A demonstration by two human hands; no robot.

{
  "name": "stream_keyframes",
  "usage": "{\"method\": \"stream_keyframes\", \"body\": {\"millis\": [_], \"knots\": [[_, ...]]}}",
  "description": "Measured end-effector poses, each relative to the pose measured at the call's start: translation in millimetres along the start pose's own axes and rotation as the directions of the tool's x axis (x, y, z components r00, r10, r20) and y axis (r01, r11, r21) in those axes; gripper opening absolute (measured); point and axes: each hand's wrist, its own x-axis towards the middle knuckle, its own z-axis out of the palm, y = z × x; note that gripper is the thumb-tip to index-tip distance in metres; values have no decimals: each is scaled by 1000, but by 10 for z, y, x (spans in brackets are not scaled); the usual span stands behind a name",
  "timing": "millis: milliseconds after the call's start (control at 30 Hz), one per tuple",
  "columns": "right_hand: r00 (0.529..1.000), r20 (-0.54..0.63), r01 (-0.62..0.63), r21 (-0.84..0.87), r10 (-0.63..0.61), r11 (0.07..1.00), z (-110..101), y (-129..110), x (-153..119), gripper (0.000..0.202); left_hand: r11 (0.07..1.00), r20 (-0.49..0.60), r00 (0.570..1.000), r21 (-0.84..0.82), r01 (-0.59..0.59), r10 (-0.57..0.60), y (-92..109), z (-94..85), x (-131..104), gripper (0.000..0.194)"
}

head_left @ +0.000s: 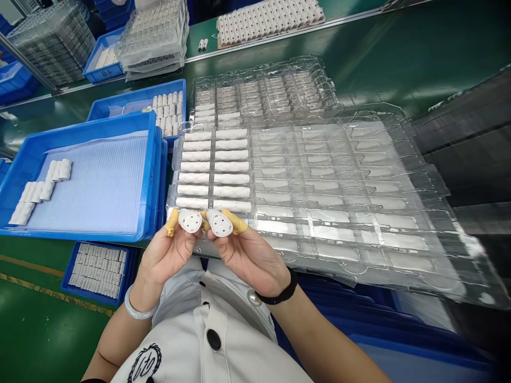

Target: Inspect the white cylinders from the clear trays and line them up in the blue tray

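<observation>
As each hand grips white cylinder point(190, 221), tray point(359, 213) near.

A: Any writing you can read?
B: Hardly. The blue bin point(102, 59) at eleven o'clock has a label on its front wall, too small to read. The shirt point(207, 340) at six o'clock has a dark emblem, its characters unclear.

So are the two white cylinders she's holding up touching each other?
Cannot tell. In the head view the left cylinder and right cylinder sit side by side, but a yellow-capped fingertip covers the spot between them.
</observation>
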Motion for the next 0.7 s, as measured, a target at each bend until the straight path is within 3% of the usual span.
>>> {"method": "stream_keyframes", "body": {"millis": [267,567,700], "knots": [[997,70,35,-73,-30,997,-51,3,14,25,985,32,997,155,-74,70,-3,-1,5,31],[998,59,41,-90,-36,995,-58,14,31,26,988,7,995,123,-98,98,-32,0,17,42],[989,72,141,-185,-129,973,-24,54,30,22,991,-26,995,94,-98,101,-50,21,34,43]]}}
